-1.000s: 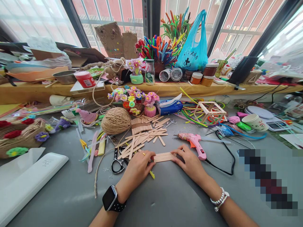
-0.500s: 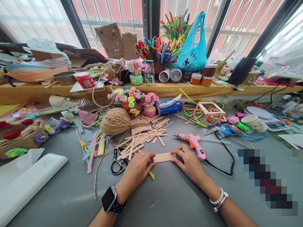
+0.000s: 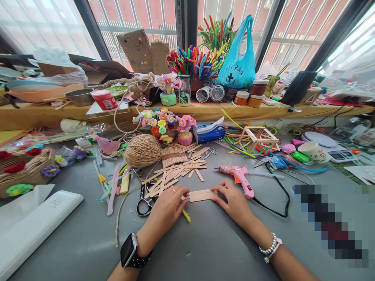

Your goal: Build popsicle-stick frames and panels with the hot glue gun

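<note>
Left hand (image 3: 165, 208) and right hand (image 3: 234, 203) lie palms-down on the surface (image 3: 205, 246), fingertips pinching the craft sticks (image 3: 201, 194) from 9 and 3 o'clock.

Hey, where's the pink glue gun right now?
In the head view the pink glue gun lies on the grey table right of centre, just beyond the right hand, with the loose craft sticks to its left.
</note>
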Demonstrator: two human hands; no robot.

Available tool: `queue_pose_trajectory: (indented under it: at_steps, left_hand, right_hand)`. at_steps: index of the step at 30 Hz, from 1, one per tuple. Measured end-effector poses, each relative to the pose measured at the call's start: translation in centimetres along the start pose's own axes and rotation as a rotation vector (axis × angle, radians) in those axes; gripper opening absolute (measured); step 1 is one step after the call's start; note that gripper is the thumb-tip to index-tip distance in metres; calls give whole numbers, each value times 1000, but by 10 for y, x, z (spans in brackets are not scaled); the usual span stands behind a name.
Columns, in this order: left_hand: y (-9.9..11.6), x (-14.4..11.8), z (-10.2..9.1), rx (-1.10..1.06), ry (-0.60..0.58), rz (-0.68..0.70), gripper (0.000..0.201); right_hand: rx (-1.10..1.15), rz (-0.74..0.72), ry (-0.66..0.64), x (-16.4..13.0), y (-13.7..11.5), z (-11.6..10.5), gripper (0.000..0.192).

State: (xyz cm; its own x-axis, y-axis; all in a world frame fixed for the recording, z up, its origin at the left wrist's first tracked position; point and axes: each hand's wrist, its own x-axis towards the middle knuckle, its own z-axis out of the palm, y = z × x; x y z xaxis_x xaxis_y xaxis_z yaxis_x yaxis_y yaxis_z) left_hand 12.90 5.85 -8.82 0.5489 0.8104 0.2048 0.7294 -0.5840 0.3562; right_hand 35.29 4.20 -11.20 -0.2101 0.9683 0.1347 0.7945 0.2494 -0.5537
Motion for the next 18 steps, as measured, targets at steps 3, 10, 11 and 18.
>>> queue_pose_trajectory:
  at_steps: [3, 10, 11, 18]
  left_hand:
    - [-2, -2, -15, 25, 59, 2, 16]
    - [-13, -29, -50, 171, 62, -101, 24]
    - [-13, -35, -50, 186, 54, -94, 26]
    - [-5, -69, -32, 202, 39, -91, 18]
  right_hand:
    - [1, -2, 4, 0, 0, 0, 21]
    - [-8, -16, 12, -1, 2, 1, 22]
    - [-10, -18, 12, -1, 3, 2, 22]
    - [-31, -20, 16, -1, 2, 1, 23]
